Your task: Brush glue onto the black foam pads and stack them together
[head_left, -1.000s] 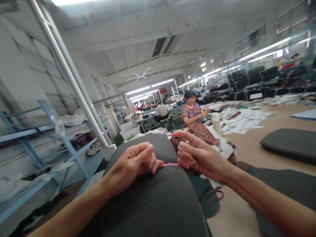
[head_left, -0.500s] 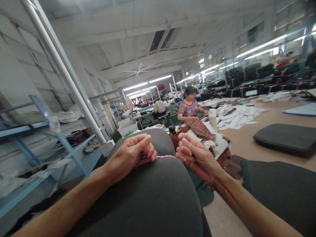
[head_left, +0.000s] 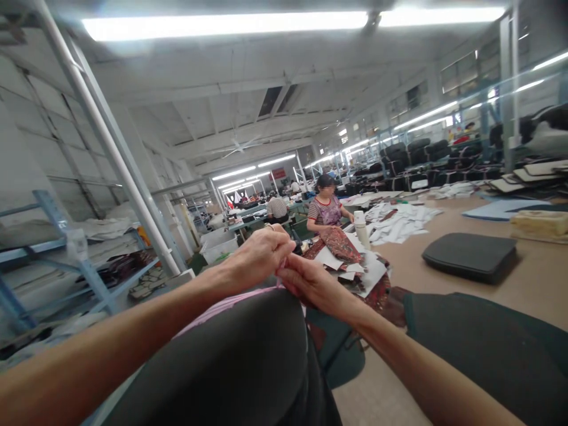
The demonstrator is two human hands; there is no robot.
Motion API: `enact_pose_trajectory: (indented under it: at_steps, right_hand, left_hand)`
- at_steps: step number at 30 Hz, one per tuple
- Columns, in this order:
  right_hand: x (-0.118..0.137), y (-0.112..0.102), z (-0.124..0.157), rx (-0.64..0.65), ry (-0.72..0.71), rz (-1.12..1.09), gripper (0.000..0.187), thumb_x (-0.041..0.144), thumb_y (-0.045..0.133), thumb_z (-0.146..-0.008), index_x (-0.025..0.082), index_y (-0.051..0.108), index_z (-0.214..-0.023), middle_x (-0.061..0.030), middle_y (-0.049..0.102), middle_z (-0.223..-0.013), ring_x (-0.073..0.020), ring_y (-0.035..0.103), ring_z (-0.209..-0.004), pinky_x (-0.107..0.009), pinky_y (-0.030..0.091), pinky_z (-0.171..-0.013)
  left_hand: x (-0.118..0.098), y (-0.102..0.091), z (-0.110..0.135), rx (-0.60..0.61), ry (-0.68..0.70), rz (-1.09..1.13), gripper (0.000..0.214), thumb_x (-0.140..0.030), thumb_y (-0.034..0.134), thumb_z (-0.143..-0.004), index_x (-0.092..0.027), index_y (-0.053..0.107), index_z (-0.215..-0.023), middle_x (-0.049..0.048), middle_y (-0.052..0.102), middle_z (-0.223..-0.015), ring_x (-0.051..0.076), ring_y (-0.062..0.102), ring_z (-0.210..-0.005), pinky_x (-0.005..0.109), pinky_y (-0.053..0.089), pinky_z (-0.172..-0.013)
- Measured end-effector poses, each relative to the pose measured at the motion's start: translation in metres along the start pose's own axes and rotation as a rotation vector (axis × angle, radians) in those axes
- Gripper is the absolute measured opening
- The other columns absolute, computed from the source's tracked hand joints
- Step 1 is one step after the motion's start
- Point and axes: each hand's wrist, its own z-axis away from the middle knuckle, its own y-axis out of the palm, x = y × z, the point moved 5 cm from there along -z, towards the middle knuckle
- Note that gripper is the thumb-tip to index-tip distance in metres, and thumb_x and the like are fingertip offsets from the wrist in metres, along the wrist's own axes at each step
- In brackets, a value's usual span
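Observation:
A dark grey padded cover point(head_left: 239, 361) fills the lower middle, close to me. A thin pink cord point(head_left: 222, 306) runs along its upper edge. My left hand point(head_left: 257, 254) is closed in a pinch at the far end of that edge, fingers on the cord. My right hand point(head_left: 306, 284) meets it from the right, fingers curled and pinched against the same spot. The two hands touch each other.
A wide tan worktable point(head_left: 444, 278) carries a dark grey cushion point(head_left: 470, 257), another dark piece point(head_left: 488, 349) near me, patterned fabric point(head_left: 337, 242), white paper pieces point(head_left: 399, 219) and a white bottle point(head_left: 360, 228). A co-worker point(head_left: 326, 210) sits beyond. Blue shelving point(head_left: 66, 260) stands left.
My hands have come together; earlier they were apart with the pink cord stretched between them. The padded cover has tipped up closer to me, and the view has swung right.

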Motion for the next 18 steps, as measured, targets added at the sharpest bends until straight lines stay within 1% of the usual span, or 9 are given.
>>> enact_pose_trajectory:
  at_steps: [2, 4, 6, 8, 9, 10, 13, 15, 18]
  right_hand:
    - [-0.005, 0.001, 0.001, -0.028, -0.013, -0.021, 0.027, 0.038, 0.044, -0.089, 0.019, 0.044, -0.071, 0.0053, 0.040, -0.060, -0.0076, 0.036, -0.054, -0.022, 0.028, -0.051]
    - [-0.010, 0.001, 0.003, -0.075, -0.019, -0.081, 0.029, 0.040, 0.044, -0.089, 0.019, 0.043, -0.069, 0.0051, 0.040, -0.060, -0.0080, 0.036, -0.054, -0.023, 0.028, -0.052]
    - [-0.014, 0.001, 0.004, -0.135, -0.016, -0.133, 0.030, 0.041, 0.046, -0.088, 0.019, 0.044, -0.067, 0.0047, 0.040, -0.060, -0.0086, 0.035, -0.055, -0.024, 0.028, -0.052]
    - [-0.015, 0.001, 0.006, -0.182, 0.011, -0.165, 0.032, 0.041, 0.048, -0.086, 0.019, 0.044, -0.063, 0.0043, 0.040, -0.059, -0.0086, 0.035, -0.055, -0.024, 0.028, -0.052]
    - [-0.015, 0.001, 0.008, -0.201, 0.027, -0.178, 0.033, 0.040, 0.049, -0.086, 0.018, 0.044, -0.062, 0.0042, 0.040, -0.059, -0.0086, 0.035, -0.054, -0.024, 0.027, -0.052]
    - [-0.015, 0.001, 0.009, -0.214, 0.042, -0.192, 0.033, 0.040, 0.049, -0.086, 0.018, 0.045, -0.061, 0.0043, 0.040, -0.058, -0.0085, 0.035, -0.053, -0.024, 0.027, -0.051]
    - [-0.013, 0.001, 0.011, -0.240, 0.067, -0.222, 0.030, 0.040, 0.050, -0.084, 0.018, 0.049, -0.063, 0.0051, 0.038, -0.054, -0.0085, 0.034, -0.051, -0.024, 0.026, -0.050]
    - [-0.012, 0.001, 0.011, -0.254, 0.069, -0.229, 0.028, 0.039, 0.051, -0.084, 0.018, 0.051, -0.065, 0.0053, 0.038, -0.054, -0.0083, 0.034, -0.050, -0.024, 0.026, -0.050]
    - [-0.011, 0.001, 0.010, -0.270, 0.062, -0.210, 0.028, 0.038, 0.051, -0.083, 0.017, 0.052, -0.064, 0.0047, 0.041, -0.055, -0.0081, 0.036, -0.051, -0.024, 0.028, -0.051]
  left_hand:
    - [0.003, 0.001, 0.003, 0.021, -0.019, 0.092, 0.031, -0.035, 0.043, -0.083, -0.016, 0.052, -0.059, 0.0005, 0.053, -0.074, 0.013, 0.048, -0.071, 0.026, 0.037, -0.067]
    - [0.016, 0.003, 0.009, 0.045, -0.102, 0.327, 0.024, -0.039, 0.050, -0.079, -0.016, 0.056, -0.077, -0.0008, 0.054, -0.075, 0.012, 0.049, -0.068, 0.025, 0.037, -0.061]
    - [0.029, 0.014, 0.017, 0.131, -0.191, 0.601, 0.033, -0.039, 0.062, -0.072, -0.016, 0.052, -0.093, -0.0008, 0.057, -0.078, 0.012, 0.052, -0.069, 0.024, 0.039, -0.061]
    - [0.036, 0.029, 0.025, 0.251, -0.226, 0.793, 0.041, -0.031, 0.071, -0.063, -0.015, 0.050, -0.094, 0.0013, 0.061, -0.081, 0.013, 0.056, -0.073, 0.026, 0.041, -0.068]
    - [0.038, 0.036, 0.027, 0.300, -0.237, 0.841, 0.040, -0.028, 0.073, -0.060, -0.014, 0.050, -0.091, 0.0024, 0.062, -0.081, 0.014, 0.057, -0.074, 0.027, 0.042, -0.070]
    - [0.039, 0.041, 0.028, 0.324, -0.246, 0.858, 0.037, -0.026, 0.073, -0.059, -0.014, 0.051, -0.087, 0.0030, 0.063, -0.080, 0.014, 0.058, -0.074, 0.028, 0.042, -0.070]
    - [0.041, 0.049, 0.025, 0.290, -0.278, 0.799, 0.027, -0.024, 0.071, -0.057, -0.014, 0.053, -0.074, 0.0015, 0.063, -0.073, 0.012, 0.056, -0.066, 0.024, 0.040, -0.062]
    - [0.040, 0.049, 0.023, 0.244, -0.302, 0.752, 0.023, -0.024, 0.071, -0.056, -0.014, 0.054, -0.068, -0.0001, 0.062, -0.067, 0.011, 0.054, -0.060, 0.022, 0.038, -0.057]
    - [0.042, 0.046, 0.026, 0.152, -0.379, 0.700, 0.022, -0.025, 0.070, -0.053, -0.014, 0.054, -0.062, -0.0023, 0.059, -0.058, 0.009, 0.049, -0.052, 0.020, 0.034, -0.051]
